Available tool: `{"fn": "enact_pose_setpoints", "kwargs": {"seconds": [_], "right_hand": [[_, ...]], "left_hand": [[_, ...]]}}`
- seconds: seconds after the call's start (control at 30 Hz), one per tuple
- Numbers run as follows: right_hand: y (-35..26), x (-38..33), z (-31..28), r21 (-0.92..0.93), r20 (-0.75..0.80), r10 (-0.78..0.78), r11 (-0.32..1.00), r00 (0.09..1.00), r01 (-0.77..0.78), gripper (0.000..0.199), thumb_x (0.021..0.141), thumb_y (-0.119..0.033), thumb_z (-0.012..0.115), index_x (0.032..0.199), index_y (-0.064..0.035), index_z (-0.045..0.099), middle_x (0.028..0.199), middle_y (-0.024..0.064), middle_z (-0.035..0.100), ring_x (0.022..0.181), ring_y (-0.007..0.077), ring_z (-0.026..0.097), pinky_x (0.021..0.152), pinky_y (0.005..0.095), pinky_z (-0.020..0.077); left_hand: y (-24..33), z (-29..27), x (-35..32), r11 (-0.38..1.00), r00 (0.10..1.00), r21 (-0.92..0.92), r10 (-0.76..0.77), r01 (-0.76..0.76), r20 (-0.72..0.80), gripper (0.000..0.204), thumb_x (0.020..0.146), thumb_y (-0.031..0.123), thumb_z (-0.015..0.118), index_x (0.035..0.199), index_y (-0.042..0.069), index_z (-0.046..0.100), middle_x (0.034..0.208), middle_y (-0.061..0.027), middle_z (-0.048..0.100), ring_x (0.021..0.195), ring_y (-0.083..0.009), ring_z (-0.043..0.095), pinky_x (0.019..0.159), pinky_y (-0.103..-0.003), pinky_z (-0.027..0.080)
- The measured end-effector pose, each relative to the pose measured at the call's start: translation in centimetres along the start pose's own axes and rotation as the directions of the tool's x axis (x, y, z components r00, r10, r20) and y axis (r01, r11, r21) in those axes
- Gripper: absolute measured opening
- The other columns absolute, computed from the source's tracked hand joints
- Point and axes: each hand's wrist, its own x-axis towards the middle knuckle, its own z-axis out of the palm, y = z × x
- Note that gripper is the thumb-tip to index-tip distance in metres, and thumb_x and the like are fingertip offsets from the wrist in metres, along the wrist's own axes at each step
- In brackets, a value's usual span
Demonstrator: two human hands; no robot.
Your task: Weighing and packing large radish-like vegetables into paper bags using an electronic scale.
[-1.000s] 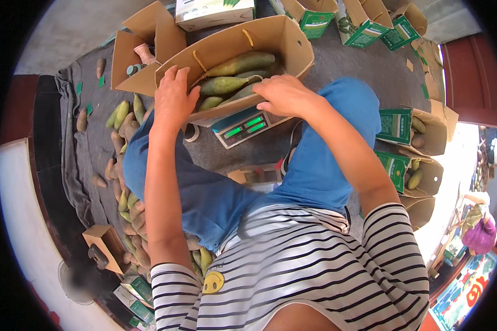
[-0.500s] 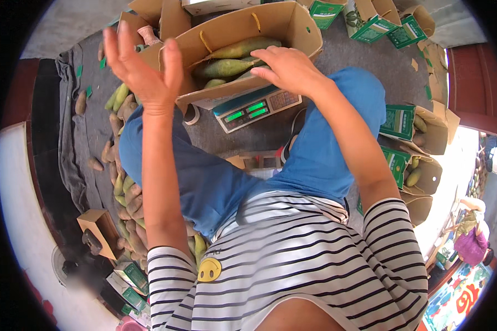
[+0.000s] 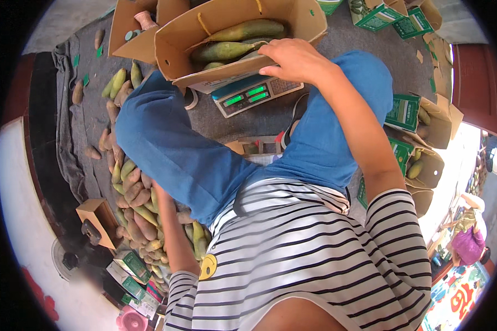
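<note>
Brown cardboard makes up the open box (image 3: 176, 44) that sits on a digital scale (image 3: 254, 94) with a green lit display, on the grey cloth-covered floor (image 3: 337, 38) in front of the seated person. The right hand (image 3: 292, 58) rests flat on the box's near rim, fingers spread over the edge, not clamped round anything. The left hand is out of sight: the left arm (image 3: 174, 237) reaches down beside the left knee toward the heap of fruit (image 3: 135, 204), and whether that hand is grasping anything cannot be told.

Inside the box lie a few long green-yellow fruits (image 3: 246, 30), perhaps four, covering only part of its bottom. Judging by that, the filling is under way but far from finished: much space is left in the box, and a large pile of loose fruit waits on the cloth. Green-printed cartons (image 3: 403, 113) stand at the right, some holding fruit already.
</note>
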Motion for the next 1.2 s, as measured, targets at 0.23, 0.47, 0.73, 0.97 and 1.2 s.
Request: {"fn": "enact_pose_setpoints", "kwargs": {"seconds": [0.23, 0.47, 0.73, 0.97, 1.2], "right_hand": [[0.6, -0.9, 0.1, -0.048, 0.034, 0.051, 0.998, 0.998, -0.050, 0.042, 0.086, -0.034, 0.060, 0.116, -0.0047, 0.056, 0.103, 0.0135, 0.061, 0.100, 0.0323, 0.058, 0.082, 0.0426, 0.0468], [0.4, -1.4, -0.2, -0.054, 0.006, 0.048, 0.997, 0.999, -0.047, 0.046, 0.088, -0.037, 0.060, 0.121, -0.0056, 0.056, 0.119, 0.0154, 0.059, 0.110, 0.0327, 0.056, 0.091, 0.0386, 0.0450], [-1.5, -0.7, -0.4, -0.011, 0.063, 0.058, 0.998, 0.996, -0.057, 0.043, 0.087, -0.031, 0.062, 0.122, -0.0056, 0.056, 0.118, 0.0150, 0.060, 0.109, 0.0319, 0.057, 0.091, 0.0369, 0.0440], [-1.1, -0.8, 0.2, -0.055, 0.019, 0.087, 0.995, 0.996, -0.086, 0.042, 0.090, -0.031, 0.060, 0.122, -0.0056, 0.056, 0.120, 0.0154, 0.059, 0.111, 0.0296, 0.057, 0.094, 0.0358, 0.0430], [-1.1, -0.2, 1.0, -0.050, 0.044, 0.085, 0.995, 0.995, -0.083, 0.041, 0.090, -0.031, 0.059, 0.121, -0.0047, 0.056, 0.118, 0.0160, 0.060, 0.110, 0.0301, 0.057, 0.093, 0.0353, 0.0431]], "left_hand": [[-6.6, 8.8, -11.3, 0.999, 0.921, 0.026, -0.044, 0.036, 0.388, 0.042, 0.088, 0.026, 0.055, 0.121, 0.001, 0.052, 0.113, -0.0160, 0.060, 0.101, -0.0270, 0.058, 0.087, -0.036, 0.047], [-9.5, 11.9, -14.9, 0.972, 0.835, 0.072, -0.231, 0.226, 0.500, 0.046, 0.079, 0.033, 0.062, 0.112, 0.001, 0.055, 0.112, -0.0213, 0.060, 0.105, -0.0316, 0.058, 0.087, -0.039, 0.046], [-10.5, 12.1, -25.0, 0.921, 0.828, 0.035, -0.365, 0.388, 0.425, 0.047, 0.075, 0.037, 0.065, 0.108, 0.005, 0.059, 0.103, -0.0210, 0.064, 0.103, -0.0367, 0.059, 0.083, -0.043, 0.047], [-6.4, 9.8, -29.5, 0.612, 0.621, 0.525, -0.761, 0.591, 0.187, 0.053, 0.077, 0.041, 0.065, 0.117, 0.007, 0.054, 0.121, -0.0187, 0.055, 0.111, -0.0356, 0.056, 0.088, -0.042, 0.047], [-12.2, 7.4, -34.5, 0.502, 0.530, 0.583, -0.837, 0.639, 0.139, 0.059, 0.075, 0.045, 0.067, 0.115, 0.003, 0.055, 0.117, -0.0205, 0.058, 0.109, -0.0350, 0.057, 0.091, -0.041, 0.047]]}}
